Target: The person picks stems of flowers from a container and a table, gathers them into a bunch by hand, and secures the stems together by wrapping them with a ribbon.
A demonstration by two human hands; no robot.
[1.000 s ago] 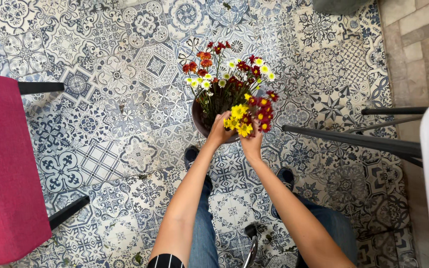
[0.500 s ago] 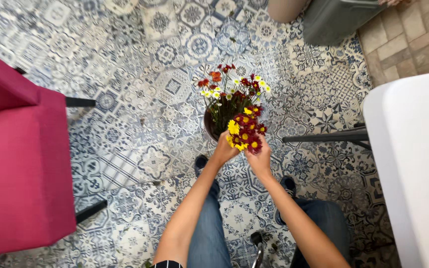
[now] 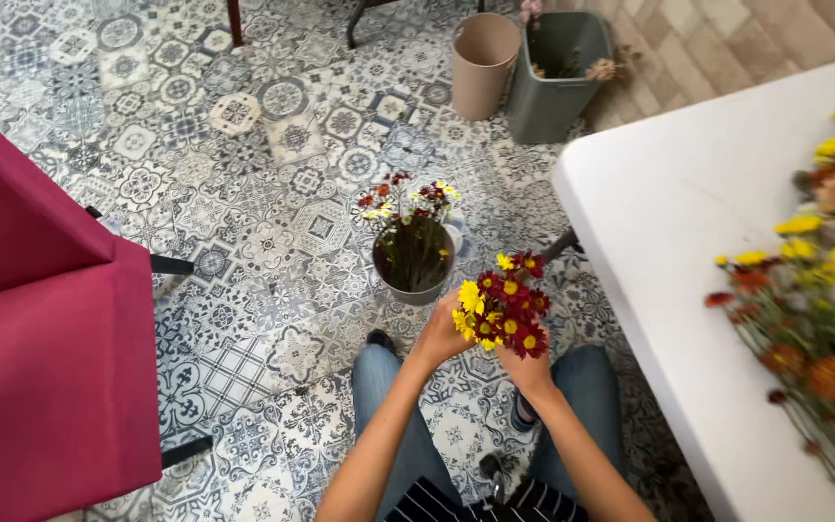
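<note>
Above a patterned tile floor (image 3: 244, 145), both hands, left (image 3: 440, 333) and right (image 3: 526, 367), close their grip on a red-and-yellow flower bunch (image 3: 502, 312) beside a bucket of stems (image 3: 414, 256). Pink chair (image 3: 45, 358), bins (image 3: 524, 68) and white surface (image 3: 688, 203) surround; its flowers (image 3: 823, 290) blur, cut off.

Left hand (image 3: 440, 335): grip closed on the left underside of a small bunch of red and yellow flowers (image 3: 503, 311).
Right hand (image 3: 526, 368): grip closed on the same bunch from below.
Bucket (image 3: 415, 266): just beyond the bunch, on the patterned tile floor (image 3: 273, 135), holding more stems.
Counter (image 3: 688, 242): white, at right, with loose flowers (image 3: 819, 309) along its far side.
Pink chair (image 3: 41, 338): at left.
Bins: a beige bin (image 3: 483, 63) and a grey bin (image 3: 558, 77) side by side.
</note>
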